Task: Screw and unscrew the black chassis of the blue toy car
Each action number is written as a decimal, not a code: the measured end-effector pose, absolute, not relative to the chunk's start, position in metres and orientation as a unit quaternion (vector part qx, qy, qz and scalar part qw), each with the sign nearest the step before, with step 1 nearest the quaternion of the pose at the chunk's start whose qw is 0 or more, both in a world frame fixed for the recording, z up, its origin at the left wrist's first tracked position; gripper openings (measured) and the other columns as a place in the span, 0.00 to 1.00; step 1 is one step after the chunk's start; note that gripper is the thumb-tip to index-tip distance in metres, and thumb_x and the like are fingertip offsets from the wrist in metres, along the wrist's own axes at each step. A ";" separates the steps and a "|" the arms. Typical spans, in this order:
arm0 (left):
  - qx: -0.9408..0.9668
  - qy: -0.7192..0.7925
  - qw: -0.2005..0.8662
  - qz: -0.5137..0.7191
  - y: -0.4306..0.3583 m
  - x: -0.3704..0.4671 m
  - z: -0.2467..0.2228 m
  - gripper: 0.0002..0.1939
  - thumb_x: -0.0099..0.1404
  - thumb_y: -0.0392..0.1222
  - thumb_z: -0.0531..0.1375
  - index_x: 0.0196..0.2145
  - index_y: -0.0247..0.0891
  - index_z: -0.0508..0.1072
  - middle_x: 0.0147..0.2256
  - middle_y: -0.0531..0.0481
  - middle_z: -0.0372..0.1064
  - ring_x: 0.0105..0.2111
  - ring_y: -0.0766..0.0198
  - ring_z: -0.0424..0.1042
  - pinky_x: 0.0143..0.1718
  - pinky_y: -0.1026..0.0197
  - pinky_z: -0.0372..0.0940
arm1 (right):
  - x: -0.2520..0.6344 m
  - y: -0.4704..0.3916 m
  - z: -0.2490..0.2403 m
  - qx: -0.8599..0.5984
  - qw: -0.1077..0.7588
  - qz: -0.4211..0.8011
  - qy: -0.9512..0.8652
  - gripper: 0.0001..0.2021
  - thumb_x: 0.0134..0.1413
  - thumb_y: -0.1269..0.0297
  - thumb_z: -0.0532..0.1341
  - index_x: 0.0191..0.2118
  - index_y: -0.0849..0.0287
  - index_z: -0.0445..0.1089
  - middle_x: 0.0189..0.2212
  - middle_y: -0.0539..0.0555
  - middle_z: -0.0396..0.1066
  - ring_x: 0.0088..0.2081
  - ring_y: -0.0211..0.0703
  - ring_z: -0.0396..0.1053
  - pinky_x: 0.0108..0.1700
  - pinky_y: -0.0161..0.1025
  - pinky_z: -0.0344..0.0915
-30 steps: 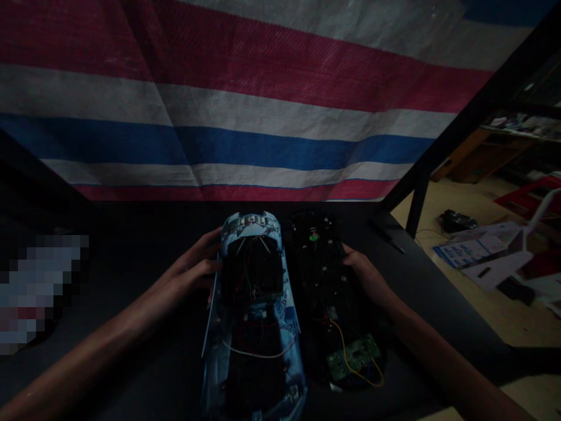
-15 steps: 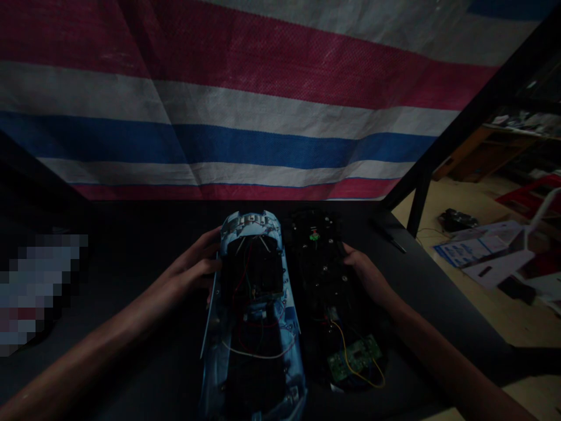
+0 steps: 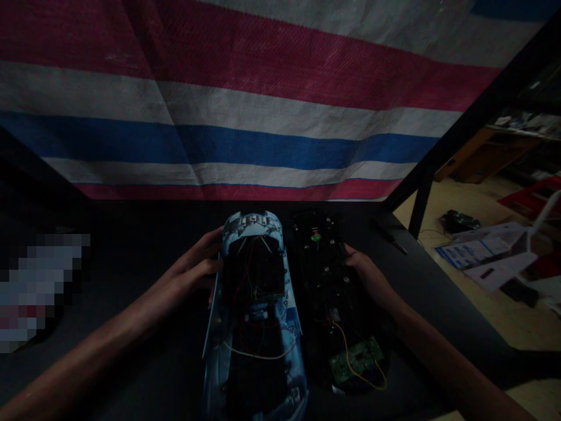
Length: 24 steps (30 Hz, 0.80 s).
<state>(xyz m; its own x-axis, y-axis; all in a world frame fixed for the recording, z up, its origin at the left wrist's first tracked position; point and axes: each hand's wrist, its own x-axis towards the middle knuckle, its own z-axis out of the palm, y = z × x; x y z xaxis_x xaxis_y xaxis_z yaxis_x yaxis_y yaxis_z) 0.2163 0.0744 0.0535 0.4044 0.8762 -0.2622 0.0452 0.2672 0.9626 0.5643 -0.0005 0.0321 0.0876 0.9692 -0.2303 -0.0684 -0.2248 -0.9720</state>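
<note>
A light blue toy car body [image 3: 294, 333] lies upside down on the dark table, its inside and thin wires showing. Beside it on the right is a black chassis [image 3: 324, 269] with screws, a green circuit board [image 3: 357, 358] and a yellow wire. My left hand [image 3: 199, 260] is closed on the left side of the car body, fingertips partly hidden behind it. The right edge of the chassis is gripped by my right hand [image 3: 362, 266], whose fingers are mostly hidden.
A screwdriver [image 3: 397, 242] lies on the table [image 3: 438, 310] to the right. Behind stands a striped sheet [image 3: 272, 143] on a dark frame. At the left is a pixelated object [image 3: 39, 286]. Papers [image 3: 473, 254] and a red crate [image 3: 530, 199] are beyond the table.
</note>
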 end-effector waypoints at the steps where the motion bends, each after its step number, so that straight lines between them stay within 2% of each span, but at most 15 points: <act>1: 0.515 0.445 0.664 0.309 0.074 0.216 0.054 0.38 0.68 0.54 0.69 0.72 0.61 0.65 0.72 0.50 0.64 0.55 0.36 0.77 0.44 0.45 0.78 | 0.565 -0.001 0.032 -0.563 0.475 0.544 -0.401 0.24 0.45 0.57 0.61 0.50 0.55 0.77 0.37 0.51 0.80 0.37 0.53 0.73 0.41 0.44 0.68; 6: 0.513 0.439 0.671 0.306 0.076 0.217 0.053 0.38 0.69 0.53 0.69 0.73 0.61 0.63 0.72 0.48 0.64 0.48 0.41 0.80 0.43 0.45 0.77 | 0.567 0.000 0.030 -0.565 0.474 0.540 -0.406 0.23 0.45 0.58 0.60 0.49 0.54 0.77 0.37 0.50 0.80 0.38 0.53 0.74 0.39 0.44 0.68; 10: 0.519 0.434 0.669 0.307 0.076 0.217 0.053 0.38 0.68 0.53 0.69 0.73 0.61 0.64 0.72 0.49 0.64 0.48 0.42 0.79 0.42 0.46 0.77 | 0.566 0.000 0.029 -0.563 0.476 0.541 -0.404 0.23 0.45 0.57 0.60 0.49 0.55 0.77 0.39 0.51 0.81 0.34 0.51 0.73 0.37 0.44 0.68; 17: 0.518 0.441 0.668 0.301 0.076 0.215 0.053 0.38 0.67 0.56 0.69 0.72 0.63 0.65 0.70 0.50 0.67 0.41 0.45 0.79 0.40 0.45 0.75 | 0.563 -0.001 0.033 -0.568 0.485 0.539 -0.390 0.21 0.43 0.57 0.62 0.46 0.54 0.78 0.39 0.51 0.81 0.37 0.51 0.72 0.37 0.42 0.68; 21: 0.510 0.445 0.669 0.307 0.075 0.216 0.053 0.39 0.66 0.55 0.70 0.72 0.63 0.65 0.71 0.49 0.66 0.41 0.45 0.80 0.40 0.45 0.76 | 0.563 -0.001 0.031 -0.566 0.487 0.543 -0.384 0.23 0.43 0.57 0.61 0.47 0.54 0.78 0.39 0.50 0.81 0.36 0.50 0.73 0.36 0.42 0.68; 24: 0.513 0.446 0.667 0.306 0.076 0.216 0.052 0.39 0.67 0.55 0.69 0.72 0.62 0.64 0.71 0.48 0.66 0.45 0.42 0.80 0.39 0.47 0.76 | 0.563 -0.001 0.031 -0.562 0.483 0.549 -0.386 0.23 0.44 0.58 0.61 0.49 0.55 0.78 0.38 0.50 0.81 0.34 0.49 0.73 0.37 0.42 0.68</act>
